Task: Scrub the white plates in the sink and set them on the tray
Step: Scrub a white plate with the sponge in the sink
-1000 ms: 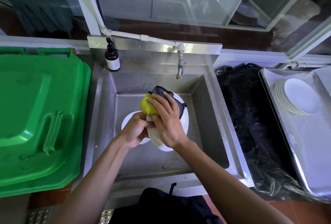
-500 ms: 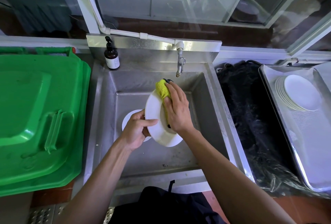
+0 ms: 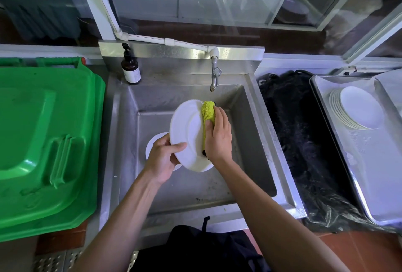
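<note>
White plate (image 3: pixel 187 132) held tilted over the steel sink (image 3: pixel 245 119), below the tap (image 3: pixel 215 76): the left hand (image 3: pixel 162 159) grips its near rim, thumb curled onto the face, while the right hand (image 3: pixel 218 135) presses a yellow-green cloth (image 3: pixel 207 113) against its right side, fingers wrapped around the cloth. Another plate (image 3: pixel 153 143) lies on the sink floor beneath. Right of the sink, stacked plates (image 3: pixel 356 108) sit on the tray (image 3: pixel 374 184).

head cam | wide, looks down, forward | close over sink (image 3: pixel 256 132)
</note>
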{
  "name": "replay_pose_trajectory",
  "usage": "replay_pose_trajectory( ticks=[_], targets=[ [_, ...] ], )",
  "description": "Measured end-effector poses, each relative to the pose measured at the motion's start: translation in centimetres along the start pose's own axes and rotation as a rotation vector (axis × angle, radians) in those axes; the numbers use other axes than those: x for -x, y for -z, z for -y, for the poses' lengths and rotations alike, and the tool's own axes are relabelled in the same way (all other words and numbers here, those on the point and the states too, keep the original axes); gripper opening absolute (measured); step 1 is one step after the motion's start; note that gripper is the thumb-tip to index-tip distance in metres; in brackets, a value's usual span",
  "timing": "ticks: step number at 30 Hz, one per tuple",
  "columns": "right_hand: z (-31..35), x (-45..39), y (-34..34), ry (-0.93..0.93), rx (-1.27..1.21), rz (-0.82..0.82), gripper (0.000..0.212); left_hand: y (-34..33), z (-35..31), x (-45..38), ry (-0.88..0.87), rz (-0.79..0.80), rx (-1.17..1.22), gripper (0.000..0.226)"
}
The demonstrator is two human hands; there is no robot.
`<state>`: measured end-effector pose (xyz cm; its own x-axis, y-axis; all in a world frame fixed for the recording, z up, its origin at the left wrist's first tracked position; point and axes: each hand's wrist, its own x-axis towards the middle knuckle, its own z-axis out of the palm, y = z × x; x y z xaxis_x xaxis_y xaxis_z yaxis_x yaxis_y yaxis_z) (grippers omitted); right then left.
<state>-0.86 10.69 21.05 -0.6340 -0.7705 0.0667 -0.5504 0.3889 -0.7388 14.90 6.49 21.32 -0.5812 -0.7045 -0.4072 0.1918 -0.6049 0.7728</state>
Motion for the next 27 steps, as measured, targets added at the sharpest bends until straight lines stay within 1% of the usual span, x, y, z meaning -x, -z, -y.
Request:
replay_pose_trajectory(
  ticks=[3,6,12,15,17,20,23,27],
  targets=[
    [-0.1,0.6,-0.3,-0.062,-0.012,0.007,0.049,0.0,0.0,-0.5,-0.016,-0.025,0.062,0.025],
    [0.1,1.8,-1.0,-0.095,-0.053,0.038,0.050,0.3,-0.2,-1.1,-0.039,-0.047,0.131,0.029],
    [0.1,3.1,-1.2,-0.129,-0.150,0.053,0.050,1.0,-0.7,-1.2,-0.042,-0.061,0.164,0.039],
    [-0.1,2.7,-0.7,-0.159,-0.184,0.058,0.050,1.4,-0.5,-1.1,-0.027,-0.046,0.194,0.035],
    [-0.1,2.2,-0.3,-0.181,-0.212,0.054,0.050,1.9,-0.5,-1.1,-0.020,-0.015,0.187,0.031],
    [-0.1,1.2,0.4,-0.161,-0.204,0.048,0.048,2.6,-0.7,-1.1,-0.009,0.012,0.170,0.031],
    [0.1,0.3,0.7,-0.145,-0.195,0.040,0.048,2.8,-1.0,-1.0,-0.002,0.038,0.159,0.034],
    [0.2,-0.6,1.0,-0.147,-0.179,0.031,0.046,2.8,-1.1,-0.8,0.034,0.038,0.064,0.039]
  ],
)
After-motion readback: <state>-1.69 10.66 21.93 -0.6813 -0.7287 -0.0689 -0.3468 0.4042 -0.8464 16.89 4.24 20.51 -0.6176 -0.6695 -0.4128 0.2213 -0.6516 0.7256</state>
